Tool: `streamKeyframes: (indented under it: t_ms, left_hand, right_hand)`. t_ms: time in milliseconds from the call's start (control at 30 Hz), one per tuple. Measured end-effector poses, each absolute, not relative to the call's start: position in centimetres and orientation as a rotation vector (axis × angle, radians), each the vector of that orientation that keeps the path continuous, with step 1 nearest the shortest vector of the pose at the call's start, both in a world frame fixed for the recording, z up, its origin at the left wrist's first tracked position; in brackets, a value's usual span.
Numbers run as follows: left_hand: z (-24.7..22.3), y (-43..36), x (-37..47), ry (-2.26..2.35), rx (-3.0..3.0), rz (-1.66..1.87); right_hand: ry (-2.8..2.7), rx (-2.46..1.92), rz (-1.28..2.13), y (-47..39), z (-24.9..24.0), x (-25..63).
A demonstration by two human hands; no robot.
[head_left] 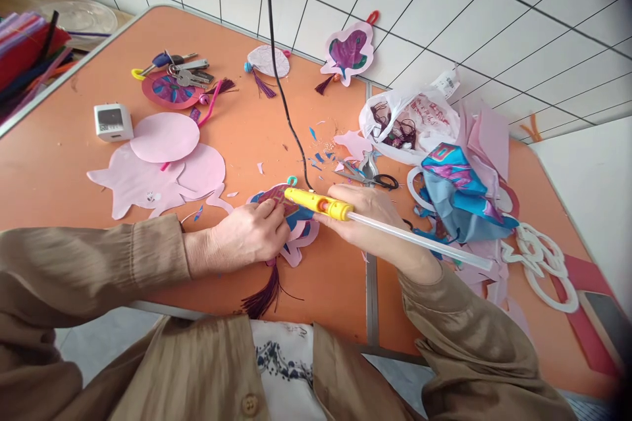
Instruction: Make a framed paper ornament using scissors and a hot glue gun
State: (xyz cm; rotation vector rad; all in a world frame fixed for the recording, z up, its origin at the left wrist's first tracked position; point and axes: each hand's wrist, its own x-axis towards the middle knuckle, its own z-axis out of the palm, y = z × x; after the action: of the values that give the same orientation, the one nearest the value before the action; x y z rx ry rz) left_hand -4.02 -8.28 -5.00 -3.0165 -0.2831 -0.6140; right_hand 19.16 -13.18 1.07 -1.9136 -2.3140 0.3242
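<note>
A yellow glue gun [311,201] with a long clear glue stick [419,238] out of its back is gripped in my right hand [368,220]. Its black cord rises from the tool. The tip lies over a patterned blue and purple craft piece [296,212] with a pink edge. My left hand [251,233] pinches that piece at its left side, fingers closed on it. A teal ring shows at the piece's top, and a dark purple tassel [265,293] hangs below it toward the table's front edge.
Pink cut-outs [165,138] and a white charger [113,122] lie left, keys [185,72] behind them. Scissors [368,176] and scraps rest beyond my right hand. A plastic bag [415,125], blue fabric [457,197] and white cut-outs [546,263] are at right. Finished tasselled pieces [349,52] stand behind.
</note>
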Motion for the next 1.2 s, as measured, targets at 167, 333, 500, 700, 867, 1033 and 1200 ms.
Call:
streamKeyframes:
  t_ms: [167,333,500,700,867,1033,1200]
  left_hand:
    - [-5.1,-8.2,-4.0,-0.233,-2.956,-0.558]
    - [-5.3,-8.2,-4.0,-0.252,-2.976,-0.543]
    - [-5.1,-8.2,-4.1,-0.239,-2.986,-0.543]
    - [-5.0,-8.2,-4.1,-0.260,-3.035,-0.563]
    - [-4.9,-8.1,-4.1,-0.264,-3.049,-0.566]
    - [-4.9,-8.1,-4.1,-0.265,-3.046,-0.546]
    - [-4.9,-8.1,-4.1,-0.252,-3.012,-0.566]
  right_hand:
    - [-2.270,-1.993,0.346,-13.3,1.9,19.9]
    - [-2.271,-2.054,0.349,-13.4,2.2,20.3]
    - [-2.276,-2.068,0.381,-13.3,2.6,20.4]
    - [-2.268,-2.074,0.413,-13.3,3.0,20.2]
    - [-2.224,-2.085,0.426,-13.1,2.5,20.0]
    - [-2.242,-2.058,0.459,-13.3,2.6,20.0]
    - [-2.260,-2.054,0.469,-13.3,2.5,20.0]
